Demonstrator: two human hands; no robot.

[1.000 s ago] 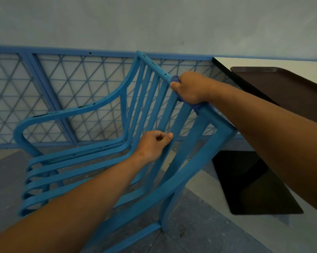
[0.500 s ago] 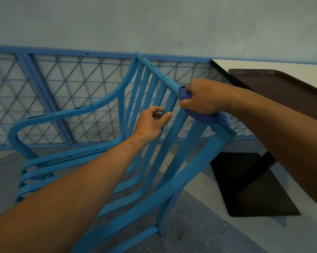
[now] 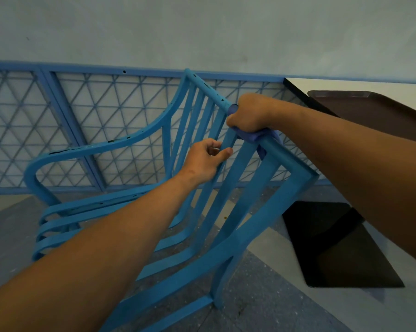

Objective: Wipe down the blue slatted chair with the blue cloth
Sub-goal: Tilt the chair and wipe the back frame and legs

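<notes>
Near: our left hand pinches a back slat of the blue slatted chair, steadying it. At one o'clock, our right hand wraps the blue cloth around the top rail. We'd keep firm, overlapping strokes along it.

Both arms outstretched; left grip curled round slat, right grip clenched.

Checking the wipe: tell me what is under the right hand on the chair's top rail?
The blue cloth bunches out beneath the right hand, wrapped around the top rail. The hand hides the rail surface under it.
</notes>
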